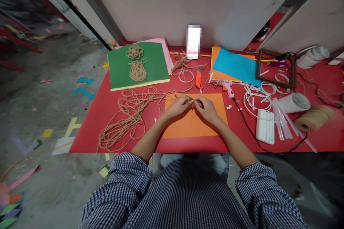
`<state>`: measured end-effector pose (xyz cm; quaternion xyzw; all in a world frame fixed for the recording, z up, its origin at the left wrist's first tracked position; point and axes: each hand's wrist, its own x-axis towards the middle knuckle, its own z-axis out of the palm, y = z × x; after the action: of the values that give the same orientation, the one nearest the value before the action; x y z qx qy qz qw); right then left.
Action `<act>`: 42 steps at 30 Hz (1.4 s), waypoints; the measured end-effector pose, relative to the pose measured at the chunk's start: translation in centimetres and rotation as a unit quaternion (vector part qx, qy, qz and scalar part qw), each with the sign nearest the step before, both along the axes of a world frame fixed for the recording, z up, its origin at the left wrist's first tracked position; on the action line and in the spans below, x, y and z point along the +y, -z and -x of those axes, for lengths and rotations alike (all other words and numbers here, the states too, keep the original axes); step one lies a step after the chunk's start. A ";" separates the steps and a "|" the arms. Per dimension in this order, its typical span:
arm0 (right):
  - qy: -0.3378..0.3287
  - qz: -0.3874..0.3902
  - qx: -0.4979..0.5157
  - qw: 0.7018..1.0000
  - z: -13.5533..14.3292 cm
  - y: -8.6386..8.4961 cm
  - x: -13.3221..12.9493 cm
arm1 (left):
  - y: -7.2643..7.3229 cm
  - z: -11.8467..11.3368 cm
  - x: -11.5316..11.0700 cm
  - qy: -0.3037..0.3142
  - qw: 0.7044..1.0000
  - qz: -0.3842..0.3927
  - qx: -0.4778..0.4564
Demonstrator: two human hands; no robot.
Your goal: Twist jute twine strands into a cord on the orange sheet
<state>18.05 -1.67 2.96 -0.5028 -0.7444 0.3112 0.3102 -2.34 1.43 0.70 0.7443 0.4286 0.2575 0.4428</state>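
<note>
Both my hands meet over an orange sheet of paper (196, 125) on the red table. My left hand (180, 106) is closed, its fingertips pinching a length of brown jute twine (185, 95). Opposite it, my right hand (205, 108) pinches the same twine, with the fingertips of the two hands almost touching. What lies right between the fingers is too small to make out. From my left hand the twine seems to run back to a loose tangled heap of twine (129, 118) at the left.
Coiled twine pieces (138, 71) rest on green paper (118, 66). A pink glue gun (228, 87), an orange-handled cutter (198, 78) and white cord (248, 96) lie beyond my hands. At right are a white power strip (265, 126), glue sticks (281, 123), a twine spool (315, 118) and a wooden frame (259, 68).
</note>
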 end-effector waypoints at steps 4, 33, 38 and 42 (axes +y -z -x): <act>-0.009 -0.021 -0.032 0.999 -0.1 0.0 0.1 | 0.0 -0.1 -0.1 -0.008 1.000 -0.019 0.002; -0.005 -0.106 -0.139 0.985 0.7 1.1 -1.1 | 0.8 -2.1 -0.9 -0.199 0.889 0.191 -0.365; 0.084 0.025 0.140 0.986 0.7 1.2 -0.5 | 0.8 -1.7 -0.6 -0.174 0.958 0.084 -0.213; 0.024 0.221 0.321 0.921 0.9 2.6 0.0 | 0.1 -2.0 -1.4 -0.129 0.990 -0.046 0.020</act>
<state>17.14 -1.62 0.40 -0.4494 -0.5048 0.6051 0.4208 -0.37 0.04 0.56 0.7073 0.5176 0.3175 0.3621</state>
